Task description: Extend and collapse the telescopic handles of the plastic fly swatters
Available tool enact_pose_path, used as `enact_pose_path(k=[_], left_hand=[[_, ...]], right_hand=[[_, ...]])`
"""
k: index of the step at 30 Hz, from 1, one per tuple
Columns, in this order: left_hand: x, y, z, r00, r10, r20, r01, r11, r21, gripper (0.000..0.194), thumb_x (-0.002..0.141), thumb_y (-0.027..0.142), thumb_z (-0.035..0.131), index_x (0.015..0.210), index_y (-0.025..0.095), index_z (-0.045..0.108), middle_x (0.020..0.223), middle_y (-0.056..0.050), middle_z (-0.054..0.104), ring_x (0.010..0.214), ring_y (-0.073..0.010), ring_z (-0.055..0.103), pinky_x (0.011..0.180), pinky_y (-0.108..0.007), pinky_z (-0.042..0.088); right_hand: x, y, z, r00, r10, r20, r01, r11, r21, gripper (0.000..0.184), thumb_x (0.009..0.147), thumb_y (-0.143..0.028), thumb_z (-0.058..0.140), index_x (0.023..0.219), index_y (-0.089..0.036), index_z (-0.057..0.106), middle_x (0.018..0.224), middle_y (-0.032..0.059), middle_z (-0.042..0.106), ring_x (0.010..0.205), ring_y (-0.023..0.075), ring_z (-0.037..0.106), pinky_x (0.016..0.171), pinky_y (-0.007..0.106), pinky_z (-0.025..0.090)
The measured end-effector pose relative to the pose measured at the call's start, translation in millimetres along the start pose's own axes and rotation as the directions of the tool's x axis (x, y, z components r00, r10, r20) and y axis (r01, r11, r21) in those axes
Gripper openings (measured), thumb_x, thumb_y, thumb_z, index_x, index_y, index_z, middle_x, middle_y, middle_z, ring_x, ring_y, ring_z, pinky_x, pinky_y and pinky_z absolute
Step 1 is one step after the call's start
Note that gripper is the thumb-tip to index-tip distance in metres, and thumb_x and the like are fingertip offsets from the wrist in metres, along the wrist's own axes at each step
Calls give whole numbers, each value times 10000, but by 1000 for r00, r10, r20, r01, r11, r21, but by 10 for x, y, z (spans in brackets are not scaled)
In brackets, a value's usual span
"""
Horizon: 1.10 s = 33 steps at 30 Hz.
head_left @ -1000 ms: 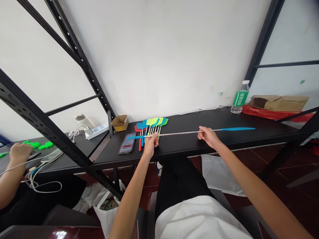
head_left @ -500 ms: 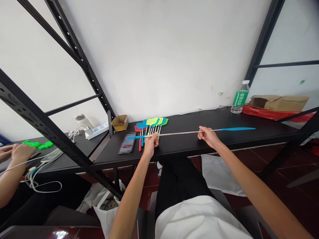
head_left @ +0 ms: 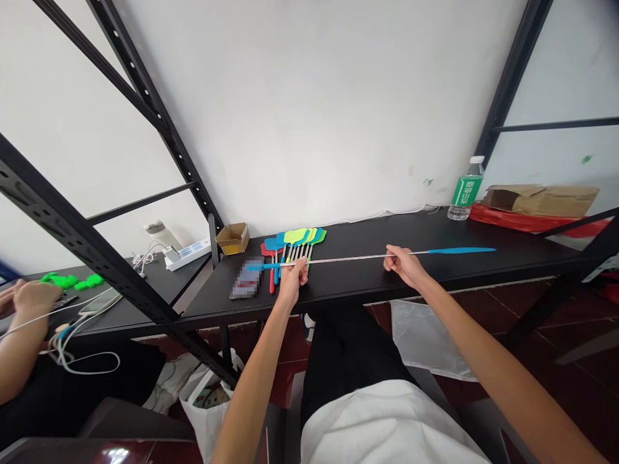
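Note:
Between my two hands a blue fly swatter [head_left: 348,259] is stretched out sideways above the black table. Its thin metal rod looks extended, with the blue handle to the left and the blue head, seen edge-on, to the right. My left hand [head_left: 294,274] is closed around the rod near the handle. Closer to the head, my right hand [head_left: 401,263] pinches the same rod. Behind my left hand several more fly swatters [head_left: 297,236] lie side by side in a fan, with yellow-green, blue, green and red heads. A blurred-out phone-like object [head_left: 245,280] lies left of them.
A small open cardboard box [head_left: 233,240] sits at the back left. On the right stand a water bottle [head_left: 467,190] and a brown carton [head_left: 544,200] on red plastic. Left of the black frame post [head_left: 140,283], another person's hands [head_left: 36,296] are near green pieces, cables and a power strip [head_left: 190,253].
My hands and the fly swatter show no visible movement. At the far left, the other person's hands have shifted slightly to the left.

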State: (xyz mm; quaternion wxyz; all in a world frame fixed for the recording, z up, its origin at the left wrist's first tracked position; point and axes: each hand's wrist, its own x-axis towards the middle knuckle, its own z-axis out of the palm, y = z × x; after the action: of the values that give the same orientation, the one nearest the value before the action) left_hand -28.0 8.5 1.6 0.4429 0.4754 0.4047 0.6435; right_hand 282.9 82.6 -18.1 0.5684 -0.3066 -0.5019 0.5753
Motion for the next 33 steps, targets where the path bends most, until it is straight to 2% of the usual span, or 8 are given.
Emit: enact_pose_path(k=[21,27,33], left_hand=[[11,-25,-11,1000,-4,-4,4,1000,-8,411,817,452,740,578,168,564,477,35,436,429,-64,361,440,-216,289],[18,-21,4,999,-8,-37,7,1000,-17,432,794,428,748,532,180,509,444,43,408,405,-63,343,428,-222,282],[8,-11,32,994,42,-97,-45,999,-29,482,797,378,731,484,193,414,402,66,316,385,-50,271,417,-222,252]], right_hand=[[4,13,-11,1000,-9,10,9,1000,-16,403,803,-491,750,575,-211,572,459,-24,452,461,130,437,518,305,395],[-8,-18,-36,997,-6,79,9,1000,-28,568,831,-514,733,447,-240,418,396,-39,276,482,154,414,542,324,398],[-22,-58,-26,991,5,132,2,999,-46,559,858,-513,711,449,-233,454,426,-33,281,516,156,406,568,324,384]])
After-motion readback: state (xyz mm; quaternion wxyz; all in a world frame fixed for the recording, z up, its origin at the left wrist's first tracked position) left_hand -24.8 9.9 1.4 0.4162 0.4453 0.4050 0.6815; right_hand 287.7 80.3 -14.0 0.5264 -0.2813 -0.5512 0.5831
